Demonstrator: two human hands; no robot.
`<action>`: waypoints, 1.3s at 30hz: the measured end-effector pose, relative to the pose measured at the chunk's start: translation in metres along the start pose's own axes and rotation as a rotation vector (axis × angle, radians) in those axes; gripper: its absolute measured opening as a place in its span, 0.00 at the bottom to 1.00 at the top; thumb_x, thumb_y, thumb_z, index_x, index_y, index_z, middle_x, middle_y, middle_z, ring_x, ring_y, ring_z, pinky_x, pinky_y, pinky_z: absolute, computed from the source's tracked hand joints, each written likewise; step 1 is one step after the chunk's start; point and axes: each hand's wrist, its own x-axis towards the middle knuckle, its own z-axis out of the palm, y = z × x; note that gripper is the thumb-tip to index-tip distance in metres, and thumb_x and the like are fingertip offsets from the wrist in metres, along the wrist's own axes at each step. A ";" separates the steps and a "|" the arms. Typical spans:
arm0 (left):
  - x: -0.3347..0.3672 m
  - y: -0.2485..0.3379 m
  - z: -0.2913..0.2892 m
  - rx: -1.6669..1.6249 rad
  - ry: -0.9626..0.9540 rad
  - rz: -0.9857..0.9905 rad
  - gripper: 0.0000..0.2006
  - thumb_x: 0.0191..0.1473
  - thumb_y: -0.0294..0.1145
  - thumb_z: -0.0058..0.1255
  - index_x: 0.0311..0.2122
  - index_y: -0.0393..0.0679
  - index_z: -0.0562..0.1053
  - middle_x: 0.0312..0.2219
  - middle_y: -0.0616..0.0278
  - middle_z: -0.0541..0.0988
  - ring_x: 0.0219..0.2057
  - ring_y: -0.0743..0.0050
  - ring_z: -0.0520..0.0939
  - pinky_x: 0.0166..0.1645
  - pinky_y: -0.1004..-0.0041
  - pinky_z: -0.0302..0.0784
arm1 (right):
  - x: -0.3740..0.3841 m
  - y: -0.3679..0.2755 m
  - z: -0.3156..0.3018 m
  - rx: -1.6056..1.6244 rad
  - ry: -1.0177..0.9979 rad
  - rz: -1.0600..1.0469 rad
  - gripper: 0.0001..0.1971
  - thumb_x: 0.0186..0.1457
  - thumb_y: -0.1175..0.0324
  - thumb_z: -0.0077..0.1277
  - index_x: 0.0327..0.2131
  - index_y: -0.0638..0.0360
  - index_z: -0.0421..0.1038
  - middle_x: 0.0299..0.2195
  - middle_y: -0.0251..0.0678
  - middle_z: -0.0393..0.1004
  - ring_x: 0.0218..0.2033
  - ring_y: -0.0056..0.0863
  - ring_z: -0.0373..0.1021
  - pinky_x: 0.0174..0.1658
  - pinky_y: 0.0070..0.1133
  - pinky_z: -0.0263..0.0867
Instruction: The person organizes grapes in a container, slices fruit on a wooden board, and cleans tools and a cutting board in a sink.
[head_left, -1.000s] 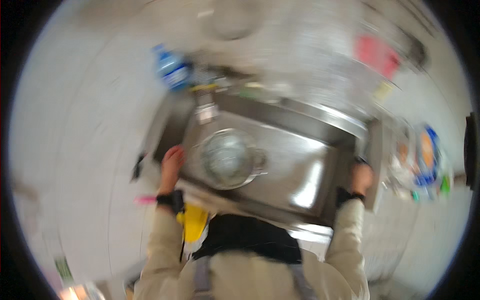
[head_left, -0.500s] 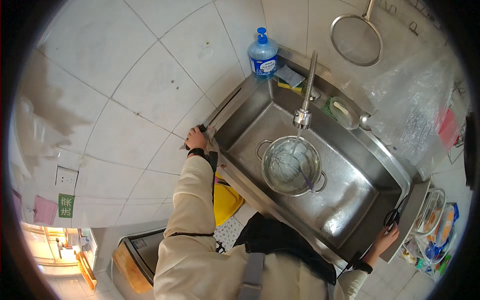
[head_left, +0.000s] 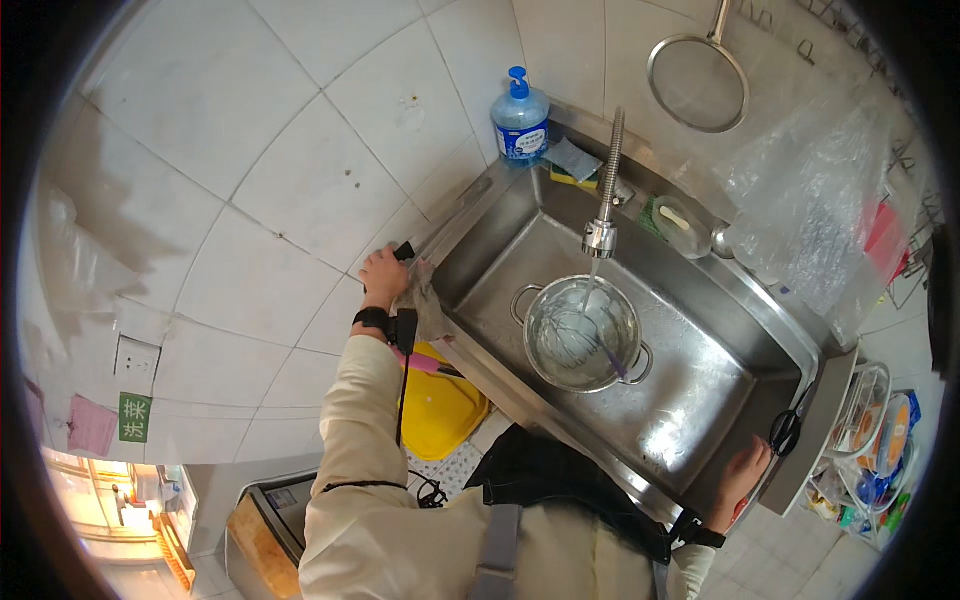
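Observation:
At the left end of the sink, my left hand is closed round a dark bar-shaped object against the tiled wall; its kind is unclear. My right hand is over the sink's right front corner, fingers loosely apart, close to black-handled scissors. A red bit shows beneath that wrist, mostly hidden. Between my hands, a two-handled metal pot stands in the steel sink. Water runs into it from the faucet. Inside lies a wire whisk with a purple handle.
A blue pump bottle stands at the sink's far left corner, beside a sponge. A round strainer and clear plastic bags hang behind. Under my left arm lies a yellow object. Baskets of packages are at right.
My left hand has shifted slightly left and nearer the wall, its forearm swinging outward. My right hand has drawn left, away from the sink's right edge and the scissors.

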 end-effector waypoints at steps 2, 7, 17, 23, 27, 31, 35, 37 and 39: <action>-0.021 0.030 -0.046 -0.034 -0.043 -0.021 0.24 0.43 0.37 0.50 0.47 0.43 0.59 0.39 0.48 0.68 0.45 0.46 0.67 0.41 0.52 0.65 | -0.001 -0.009 -0.001 -0.001 -0.012 0.005 0.18 0.41 0.82 0.39 0.40 0.61 0.63 0.39 0.46 0.63 0.42 0.43 0.61 0.46 0.30 0.57; -0.086 0.026 -0.044 -0.446 -0.083 0.209 0.23 0.45 0.40 0.49 0.44 0.39 0.59 0.28 0.50 0.73 0.30 0.54 0.75 0.34 0.64 0.69 | 0.012 -0.056 0.007 0.215 -0.108 -0.160 0.17 0.40 0.83 0.41 0.38 0.62 0.65 0.34 0.44 0.66 0.37 0.40 0.64 0.42 0.28 0.60; -0.200 0.228 -0.009 -2.359 -1.121 0.003 0.15 0.53 0.33 0.42 0.45 0.39 0.62 0.44 0.59 0.68 0.44 0.72 0.68 0.49 0.71 0.62 | 0.046 -0.232 0.076 1.172 -0.893 0.136 0.15 0.52 0.62 0.45 0.38 0.63 0.64 0.22 0.35 0.70 0.26 0.23 0.67 0.32 0.18 0.62; -0.189 0.254 -0.003 -2.215 -1.159 0.010 0.14 0.55 0.35 0.40 0.45 0.42 0.61 0.44 0.63 0.68 0.45 0.74 0.68 0.46 0.71 0.65 | 0.058 -0.218 0.090 1.032 -0.627 -0.036 0.14 0.52 0.62 0.46 0.35 0.64 0.65 0.18 0.26 0.65 0.20 0.13 0.62 0.22 0.13 0.56; -0.163 0.247 0.014 -2.393 -0.949 -0.154 0.04 0.52 0.32 0.44 0.32 0.46 0.68 0.30 0.72 0.74 0.33 0.84 0.74 0.34 0.78 0.67 | 0.056 -0.211 0.076 1.229 -0.879 0.300 0.12 0.52 0.63 0.46 0.35 0.62 0.64 0.14 0.25 0.62 0.11 0.12 0.56 0.14 0.12 0.51; -0.158 0.245 0.007 -1.960 -0.712 0.310 0.05 0.47 0.31 0.52 0.30 0.45 0.70 0.28 0.70 0.74 0.30 0.82 0.74 0.36 0.80 0.68 | 0.058 -0.199 0.077 1.175 -0.858 0.280 0.12 0.52 0.63 0.46 0.36 0.61 0.63 0.14 0.24 0.61 0.10 0.11 0.55 0.13 0.11 0.50; -0.124 0.251 0.046 -2.014 -0.894 0.081 0.07 0.47 0.31 0.51 0.33 0.43 0.70 0.30 0.68 0.75 0.32 0.82 0.74 0.37 0.81 0.67 | 0.059 -0.193 0.075 1.124 -0.809 0.204 0.13 0.52 0.63 0.46 0.35 0.62 0.64 0.14 0.23 0.61 0.11 0.10 0.54 0.13 0.11 0.49; -0.120 0.258 0.040 -2.041 -0.891 0.091 0.07 0.47 0.31 0.51 0.33 0.43 0.70 0.30 0.67 0.75 0.33 0.82 0.74 0.37 0.81 0.67 | 0.060 -0.186 0.068 1.117 -0.795 0.204 0.12 0.52 0.63 0.46 0.35 0.62 0.64 0.14 0.22 0.60 0.11 0.09 0.53 0.14 0.11 0.49; -0.117 0.262 0.033 -2.156 -0.980 -0.095 0.08 0.47 0.31 0.52 0.33 0.43 0.70 0.31 0.68 0.75 0.32 0.81 0.74 0.37 0.81 0.67 | 0.061 -0.183 0.058 1.125 -0.808 0.245 0.12 0.52 0.63 0.46 0.35 0.62 0.64 0.15 0.21 0.60 0.12 0.08 0.53 0.15 0.10 0.48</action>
